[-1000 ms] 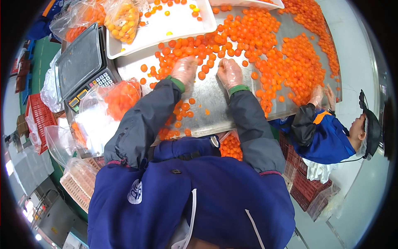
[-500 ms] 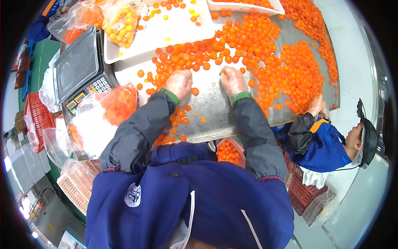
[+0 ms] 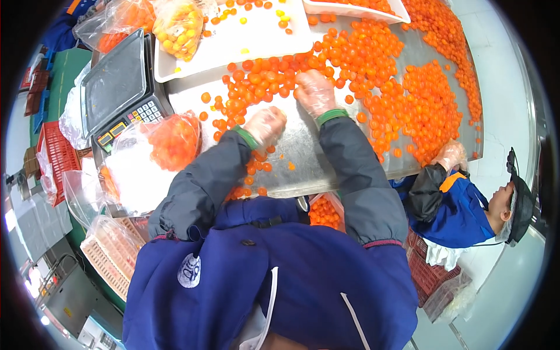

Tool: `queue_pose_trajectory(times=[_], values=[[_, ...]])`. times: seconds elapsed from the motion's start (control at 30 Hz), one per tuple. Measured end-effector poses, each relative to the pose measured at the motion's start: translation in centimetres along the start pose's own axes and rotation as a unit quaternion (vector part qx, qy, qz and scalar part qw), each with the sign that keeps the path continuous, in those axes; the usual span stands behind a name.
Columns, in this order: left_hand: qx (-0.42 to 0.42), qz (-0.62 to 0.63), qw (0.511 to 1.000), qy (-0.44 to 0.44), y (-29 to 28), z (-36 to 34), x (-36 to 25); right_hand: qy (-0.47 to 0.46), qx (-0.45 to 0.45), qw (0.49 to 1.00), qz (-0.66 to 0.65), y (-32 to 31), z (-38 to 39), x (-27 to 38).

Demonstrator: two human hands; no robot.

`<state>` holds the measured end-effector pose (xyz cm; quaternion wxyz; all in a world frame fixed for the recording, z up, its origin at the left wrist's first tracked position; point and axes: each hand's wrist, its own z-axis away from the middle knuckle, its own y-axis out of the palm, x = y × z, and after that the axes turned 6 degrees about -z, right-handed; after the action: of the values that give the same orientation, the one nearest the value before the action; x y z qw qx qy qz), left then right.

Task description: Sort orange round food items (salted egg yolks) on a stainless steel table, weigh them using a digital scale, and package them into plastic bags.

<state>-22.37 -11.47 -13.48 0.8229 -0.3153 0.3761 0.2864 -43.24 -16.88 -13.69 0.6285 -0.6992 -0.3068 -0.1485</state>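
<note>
Orange cherry tomatoes lie spread over a metal table. My right hand, in a clear plastic glove with a green cuff band, reaches to the near edge of this spread. Its fingers are curled down against the tomatoes; what they grip, if anything, is hidden. Lower and to the left, my left hand, gloved the same way, is closed just above the metal. Whatever is inside its fingers does not show. A few loose tomatoes lie beneath and beside the left wrist.
Left of the tomatoes stand a scale and a bag of orange tomatoes. Behind is a white tray with a bag of yellow tomatoes. At right a co-worker's gloved hand touches another heap. A tomato-filled container sits below the table edge.
My right hand has moved forward and left to the tomatoes. My left hand has drawn back toward me and slightly right, away from them. The view has shifted slightly.
</note>
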Motion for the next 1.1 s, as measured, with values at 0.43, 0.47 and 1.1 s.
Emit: queue_pose_trajectory(times=[0.43,0.47,1.1], values=[[0.071,0.578,0.813,-0.018,-3.2,6.0,0.2,-0.013,0.015,0.999,-0.028,3.2,3.4,2.1],[0.083,0.601,0.795,-0.027,-3.0,6.1,1.0,0.042,0.006,0.994,-0.104,3.5,4.1,2.6],[-0.25,0.085,0.931,0.251,-4.1,14.5,-2.7,0.296,-0.02,0.066,-0.953,8.1,11.3,13.7]])
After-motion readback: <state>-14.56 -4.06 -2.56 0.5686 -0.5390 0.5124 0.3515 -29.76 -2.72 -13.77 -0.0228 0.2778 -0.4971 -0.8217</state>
